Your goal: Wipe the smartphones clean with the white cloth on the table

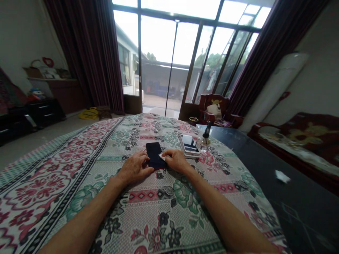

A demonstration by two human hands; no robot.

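A dark phone [154, 151] lies flat on the patterned tablecloth [156, 208], between my two hands. My left hand [136, 167] rests at its left edge, thumb and fingers apart around the near left corner. A small piece of white tissue [162, 156] is pinched in my right hand [174, 159] and touches the right side of the phone's dark surface. Something red shows under the phone's near edge. To the right sits a white box [191, 154] with a light-framed phone [190, 143] on top.
A glass bottle with a black pump top [204, 141] stands right of the white box. Crumpled white tissue [282, 176] lies on the dark table [299, 208] at the right. Beyond are wooden chairs [214, 106], curtains and a large window door.
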